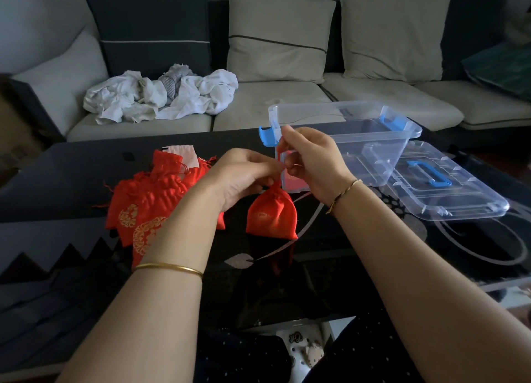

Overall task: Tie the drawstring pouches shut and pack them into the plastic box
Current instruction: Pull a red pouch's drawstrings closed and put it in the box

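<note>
Red fabric pouch (271, 213), held up in front of the person, over the dark glass table (359, 256) and just beside the near end of the clear plastic box (382, 155). The left hand (244, 175) pinches the gathered neck with its fingers curled. The right hand (307, 158) is raised a little higher and pinches the thin red cord (278, 159) between fingertips, drawing it upward.

The pouch hangs with its neck up and its broad bottom down, so its long axis is close to vertical and leans slightly. Whether the bottom touches the glass cannot be told.

A heap of like pouches (149, 201) lies to the left on the table, and the box lid (448, 193) lies to the right of the open box.

Likely faults from here:
- The cord is thin and could slip out of the right-hand pinch, which would let the neck spread open again.
- A knot left slack might work loose once the pouch is packed.
- An uneven pull could bunch the fabric to one side.
- The box latch sits close by and could catch the cord.
</note>
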Demonstrator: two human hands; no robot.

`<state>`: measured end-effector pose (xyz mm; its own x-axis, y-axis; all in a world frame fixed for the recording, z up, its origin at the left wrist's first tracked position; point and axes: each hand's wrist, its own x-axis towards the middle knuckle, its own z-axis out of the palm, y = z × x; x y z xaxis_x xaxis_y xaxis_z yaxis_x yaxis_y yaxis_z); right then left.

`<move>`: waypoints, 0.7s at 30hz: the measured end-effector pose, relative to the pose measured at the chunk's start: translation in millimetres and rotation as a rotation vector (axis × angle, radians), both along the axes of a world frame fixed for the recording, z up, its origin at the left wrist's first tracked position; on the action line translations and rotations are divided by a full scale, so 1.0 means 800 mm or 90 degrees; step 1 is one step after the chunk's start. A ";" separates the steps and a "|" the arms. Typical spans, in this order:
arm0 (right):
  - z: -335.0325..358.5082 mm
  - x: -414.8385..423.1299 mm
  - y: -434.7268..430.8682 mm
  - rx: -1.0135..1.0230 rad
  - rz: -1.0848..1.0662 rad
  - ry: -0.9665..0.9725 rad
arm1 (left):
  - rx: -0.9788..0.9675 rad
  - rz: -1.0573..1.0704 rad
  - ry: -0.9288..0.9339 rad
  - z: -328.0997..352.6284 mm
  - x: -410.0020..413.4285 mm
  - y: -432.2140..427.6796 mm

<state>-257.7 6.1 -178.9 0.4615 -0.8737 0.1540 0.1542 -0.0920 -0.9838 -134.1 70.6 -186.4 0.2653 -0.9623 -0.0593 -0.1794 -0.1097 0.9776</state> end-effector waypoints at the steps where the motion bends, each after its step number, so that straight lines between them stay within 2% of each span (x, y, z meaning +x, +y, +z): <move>1: 0.001 0.001 0.002 -0.023 0.000 0.013 | -0.004 -0.002 -0.013 0.000 -0.001 -0.001; 4: 0.001 0.000 0.001 -0.051 -0.004 0.065 | -0.015 -0.001 -0.026 -0.001 -0.001 -0.001; 7: -0.002 -0.003 -0.001 0.017 0.010 0.148 | -0.027 0.012 -0.029 -0.003 0.000 -0.002; 9: -0.005 -0.005 0.001 0.071 0.061 0.154 | -0.041 0.022 -0.034 -0.005 0.001 -0.004; 13: -0.004 -0.008 0.002 0.052 0.069 0.148 | -0.067 0.071 -0.067 -0.008 0.001 -0.006; 15: -0.005 -0.010 0.001 0.014 0.073 0.156 | -0.079 0.105 -0.085 -0.009 0.000 -0.007; 21: -0.015 -0.011 0.003 -0.271 0.011 0.303 | -0.095 0.151 -0.119 -0.009 -0.003 -0.009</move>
